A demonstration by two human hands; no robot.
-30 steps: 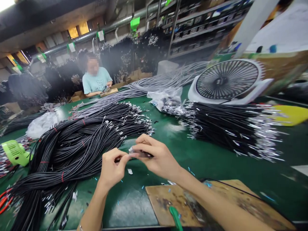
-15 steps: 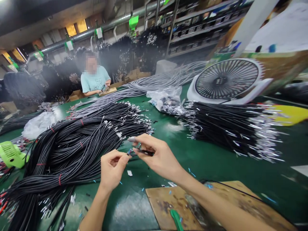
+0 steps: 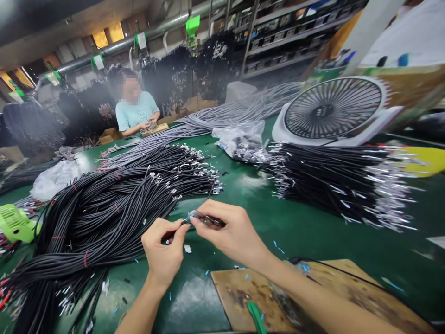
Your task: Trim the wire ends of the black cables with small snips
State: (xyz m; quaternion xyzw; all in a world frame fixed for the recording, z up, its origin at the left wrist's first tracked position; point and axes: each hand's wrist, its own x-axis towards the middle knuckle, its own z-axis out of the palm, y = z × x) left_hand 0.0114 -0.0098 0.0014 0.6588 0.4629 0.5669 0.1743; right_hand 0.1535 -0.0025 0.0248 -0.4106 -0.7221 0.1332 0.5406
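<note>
At the far left edge of the frame I noted a small green fan (image 3: 14, 224) lying on the green table (image 3: 313, 236), with a white plastic bag (image 3: 55, 178) above it. A co-worker in a light blue shirt (image 3: 135, 113) sat in the upper left, at the far side of the table. From the lower left toward the centre ran a large bundle of black cables (image 3: 104, 218), tied in places with red bands, its metal-tipped ends fanned out just above the hands.

In the lower centre I observed the left hand (image 3: 163, 253), thumb and forefinger pressed together on the end of a single black cable (image 3: 208, 219). The right hand (image 3: 236, 234) met it fingertip to fingertip; its thumb and forefinger pinched the same cable, which lay across the knuckles, while the remaining fingers were loosely curled. The cable end was held just above the table surface, near the tips of the large bundle. What sat between the fingertips was too small to identify.

Below the right forearm lay a worn wooden board (image 3: 243, 297) with a green-handled tool (image 3: 255, 315) on it. A clear bag of small parts (image 3: 241, 141) rested in the upper centre. To the right lay a second stack of black cables (image 3: 340, 183), and behind it a white desk fan (image 3: 333, 111).
</note>
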